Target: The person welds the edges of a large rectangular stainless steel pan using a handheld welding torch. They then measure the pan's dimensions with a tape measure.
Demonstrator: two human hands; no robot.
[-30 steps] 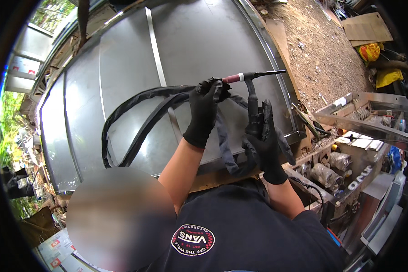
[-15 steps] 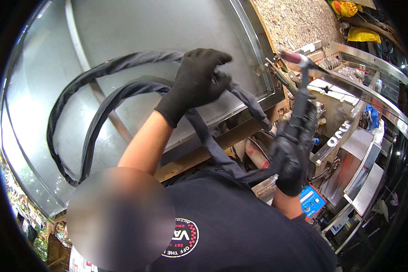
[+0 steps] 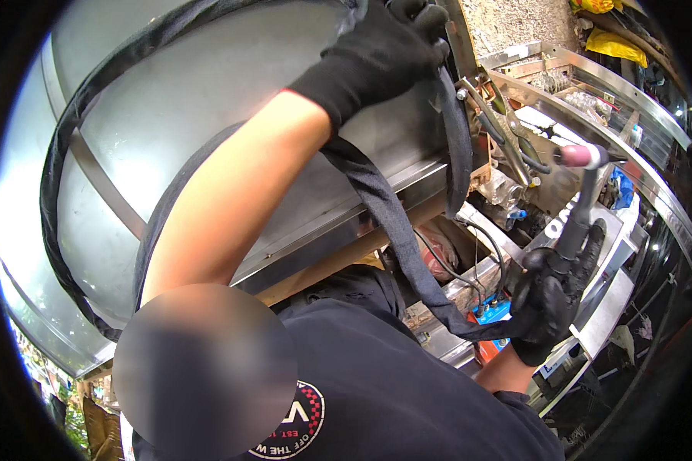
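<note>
My right hand, in a black glove, is closed around the handle of a TIG welding torch. The torch points up, its pink ceramic nozzle at the top. From this hand a thick torch cable in dark fabric sleeving runs up and left, then loops across a large stainless steel panel. My left hand, gloved in black too, has its fingers curled round the sleeved cable near the upper edge. A free-hanging length of the cable drops below its fingers.
Locking pliers and metal tools crowd the panel's right corner. A blue and orange machine with black leads sits below my right wrist. Steel frame rails cross the right side, with plastic bags, scraps and a yellow bag beyond.
My right hand has moved right and down with the torch. My left hand has gone up and right, drawing the cable loop wider across the panel.
</note>
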